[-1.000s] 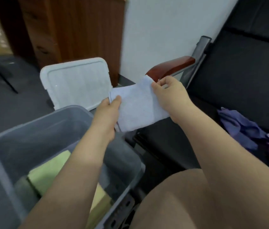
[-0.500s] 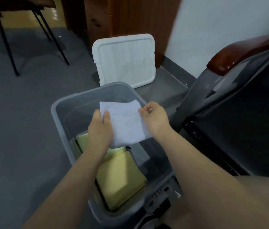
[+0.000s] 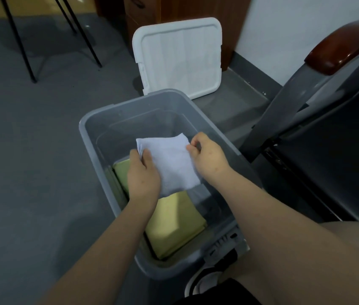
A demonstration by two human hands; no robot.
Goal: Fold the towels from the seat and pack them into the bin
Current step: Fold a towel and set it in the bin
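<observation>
Grey floor [image 3: 31,172] took up most of the shot, with the dark seat [image 3: 339,161] and its reddish wooden armrest [image 3: 339,47] off to the right. The grey bin [image 3: 130,101] sat on the floor just beside the seat, and its white lid [image 3: 180,56] was propped upright behind it against a wooden cabinet [image 3: 185,7]. Inside the bin were folded yellow towels [image 3: 174,223], stacked at the near end. The folded pale towel [image 3: 169,159] was down inside the bin's opening, above the yellow ones; couldn't tell if it was touching them. The left hand [image 3: 143,179] gripped its left edge, thumb on top. The right hand [image 3: 209,157] pinched the right edge near the far corner, fingers curled.
</observation>
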